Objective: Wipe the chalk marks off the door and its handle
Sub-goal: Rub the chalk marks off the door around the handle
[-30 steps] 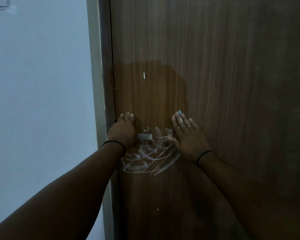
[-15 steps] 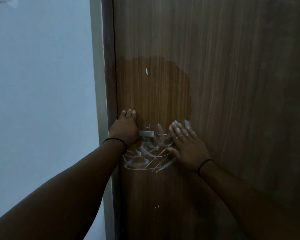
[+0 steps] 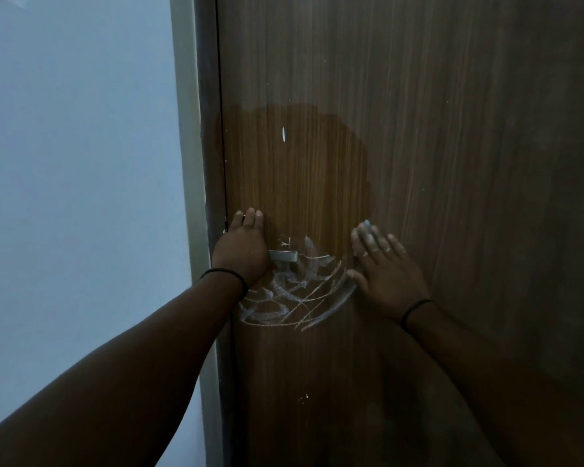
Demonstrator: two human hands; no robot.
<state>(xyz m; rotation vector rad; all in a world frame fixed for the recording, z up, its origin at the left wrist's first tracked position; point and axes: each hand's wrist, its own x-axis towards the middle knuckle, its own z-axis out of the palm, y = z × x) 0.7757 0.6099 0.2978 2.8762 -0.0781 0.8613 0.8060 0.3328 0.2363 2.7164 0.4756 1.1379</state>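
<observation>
White chalk marks (image 3: 294,294) scrawl across the brown wooden door (image 3: 418,129), just below and to the right of the silver handle (image 3: 284,256). My left hand (image 3: 241,251) lies over the handle's left part, fingers straight up against the door; only the handle's right end shows. My right hand (image 3: 385,274) presses flat on the door at the right edge of the marks, fingers spread. Beside its thumb the chalk is smeared into a grey streak. One small white fleck (image 3: 283,133) sits higher up.
A darker, damp-looking patch (image 3: 317,170) spreads over the door above the handle. The door frame (image 3: 206,163) runs down the left, with a pale blue wall (image 3: 81,163) beyond it. Tiny white specks (image 3: 304,397) dot the door lower down.
My right hand has slid down a little and then to the right across the door, smearing the chalk's right edge. My left hand has stayed on the handle.
</observation>
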